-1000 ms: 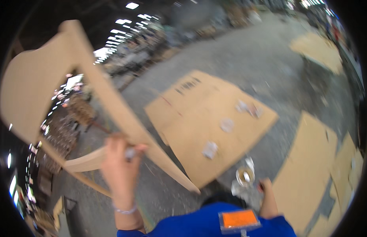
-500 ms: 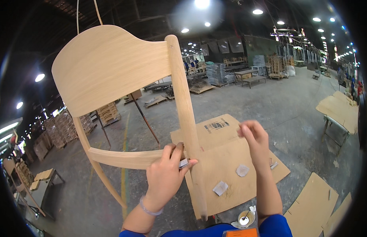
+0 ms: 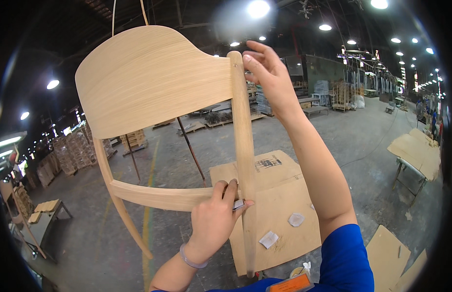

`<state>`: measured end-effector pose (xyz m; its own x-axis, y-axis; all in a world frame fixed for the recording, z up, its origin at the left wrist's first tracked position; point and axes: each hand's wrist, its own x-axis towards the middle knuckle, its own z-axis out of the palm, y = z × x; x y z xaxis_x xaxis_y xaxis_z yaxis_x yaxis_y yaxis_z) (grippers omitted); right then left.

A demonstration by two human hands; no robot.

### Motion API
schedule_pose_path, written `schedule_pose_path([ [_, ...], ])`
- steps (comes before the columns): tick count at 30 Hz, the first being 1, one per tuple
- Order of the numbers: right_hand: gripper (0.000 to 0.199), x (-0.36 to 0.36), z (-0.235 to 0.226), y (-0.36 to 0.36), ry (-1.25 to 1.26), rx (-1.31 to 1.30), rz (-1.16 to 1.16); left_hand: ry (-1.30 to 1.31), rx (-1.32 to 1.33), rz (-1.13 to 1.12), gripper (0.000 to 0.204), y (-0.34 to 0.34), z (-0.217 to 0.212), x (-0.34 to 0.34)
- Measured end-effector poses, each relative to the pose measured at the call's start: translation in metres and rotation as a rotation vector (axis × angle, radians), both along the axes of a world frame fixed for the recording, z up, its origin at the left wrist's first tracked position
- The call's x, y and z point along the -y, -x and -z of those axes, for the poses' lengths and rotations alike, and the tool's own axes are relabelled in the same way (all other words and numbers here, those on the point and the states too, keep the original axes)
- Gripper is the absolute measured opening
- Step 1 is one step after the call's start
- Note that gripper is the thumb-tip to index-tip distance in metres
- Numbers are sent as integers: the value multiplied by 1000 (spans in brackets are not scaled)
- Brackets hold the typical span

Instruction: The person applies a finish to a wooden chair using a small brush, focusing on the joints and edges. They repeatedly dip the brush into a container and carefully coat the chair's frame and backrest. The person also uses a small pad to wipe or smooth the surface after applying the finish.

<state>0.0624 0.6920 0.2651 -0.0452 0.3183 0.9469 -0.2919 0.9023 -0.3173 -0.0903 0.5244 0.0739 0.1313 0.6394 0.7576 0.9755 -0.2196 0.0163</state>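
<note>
Dim workshop floor (image 3: 362,141) with pallet stacks (image 3: 75,153) at 9 o'clock lies behind a pale wooden chair back frame (image 3: 153,82) held up at eye level. At 6 o'clock the left hand (image 3: 214,221) is closed around the joint of rail and upright, a small grey block (image 3: 238,204) pinched against the wood, steadying it. At 12 o'clock the right hand (image 3: 267,78) rests loose-fingered on the post top, keeping it upright. Cardboard sheets (image 3: 279,194) cover the floor below.

— Your chair frame (image 3: 158,92) is pale bare wood, fine straight grain, matt and smooth-looking.
— And underneath you?
— Brown cardboard sheet (image 3: 279,204), dull, on rough grey concrete floor (image 3: 362,146). Your sleeve (image 3: 347,258) is blue cloth.
</note>
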Motion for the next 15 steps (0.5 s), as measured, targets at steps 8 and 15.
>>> schedule_pose_path([
  [8,8,0,16,-1,-446,-169,550,-13,14,-25,53,0,0,2],
  [15,8,36,64,-60,-275,103,510,15,-49,-57,51,14,9,-6],
])
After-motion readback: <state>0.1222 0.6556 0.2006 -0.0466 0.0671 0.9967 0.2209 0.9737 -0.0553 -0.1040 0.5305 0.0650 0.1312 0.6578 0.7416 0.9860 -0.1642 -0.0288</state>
